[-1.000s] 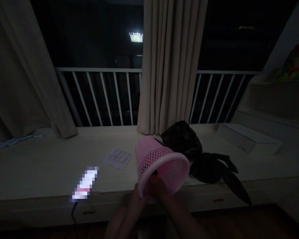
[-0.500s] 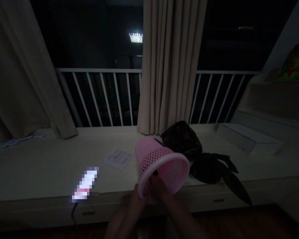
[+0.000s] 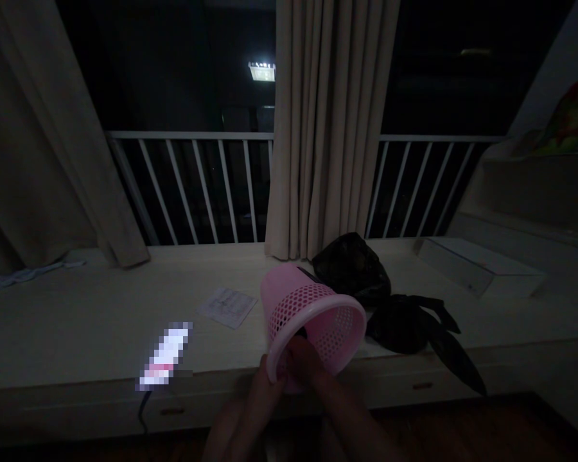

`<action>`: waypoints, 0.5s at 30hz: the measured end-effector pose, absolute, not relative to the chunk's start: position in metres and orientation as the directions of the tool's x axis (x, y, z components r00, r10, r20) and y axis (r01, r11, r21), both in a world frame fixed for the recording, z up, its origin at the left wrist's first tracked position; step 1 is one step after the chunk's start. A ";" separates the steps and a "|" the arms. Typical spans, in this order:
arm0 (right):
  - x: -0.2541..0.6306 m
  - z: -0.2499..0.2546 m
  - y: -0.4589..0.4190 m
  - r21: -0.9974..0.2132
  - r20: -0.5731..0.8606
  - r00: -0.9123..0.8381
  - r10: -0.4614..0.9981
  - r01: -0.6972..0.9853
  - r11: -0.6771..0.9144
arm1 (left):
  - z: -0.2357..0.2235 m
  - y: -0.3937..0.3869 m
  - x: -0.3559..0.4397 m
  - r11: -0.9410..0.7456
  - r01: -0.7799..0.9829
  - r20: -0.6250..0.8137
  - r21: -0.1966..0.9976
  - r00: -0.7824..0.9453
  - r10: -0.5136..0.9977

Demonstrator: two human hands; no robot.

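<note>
A pink perforated plastic basket [image 3: 298, 301] is tipped on its side above the front edge of a pale ledge [image 3: 91, 321], its open mouth facing me. My left hand [image 3: 264, 385] grips the rim from the lower left. My right hand [image 3: 303, 359] reaches into the mouth, fingers curled over the rim's lower edge. The room is very dark, so the fingers show only as dim shapes. What lies inside the basket is hidden.
A black plastic bag [image 3: 390, 301] lies crumpled right of the basket. A sheet of paper [image 3: 227, 307] and a lit phone [image 3: 166, 356] with a cable rest to the left. A flat white box [image 3: 476, 266] sits far right. Curtains [image 3: 327, 128] hang before a railing [image 3: 197, 186].
</note>
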State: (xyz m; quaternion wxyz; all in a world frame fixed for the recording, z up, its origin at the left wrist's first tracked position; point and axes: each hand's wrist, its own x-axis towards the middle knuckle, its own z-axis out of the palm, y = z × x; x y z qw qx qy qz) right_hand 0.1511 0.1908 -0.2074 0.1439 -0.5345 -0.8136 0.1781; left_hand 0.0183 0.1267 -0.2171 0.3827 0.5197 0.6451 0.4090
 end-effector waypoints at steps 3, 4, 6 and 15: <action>0.151 -0.213 0.195 -0.400 -0.013 -0.377 0.926 0.851 0.340 | -0.219 0.127 0.018 0.105 0.329 -0.050 0.939 -0.172 0.984; 0.152 -0.216 0.196 -0.378 -0.017 -0.370 0.929 0.862 0.337 | -0.220 0.127 0.017 0.095 0.318 -0.044 0.943 -0.164 0.985; 0.154 -0.224 0.200 -0.343 -0.005 -0.350 0.937 0.881 0.327 | -0.220 0.127 0.017 0.080 0.302 -0.037 0.950 -0.146 0.989; 0.158 -0.235 0.204 -0.388 0.032 -0.243 0.970 0.891 0.236 | -0.223 0.128 0.018 0.086 0.320 -0.035 0.943 -0.161 0.986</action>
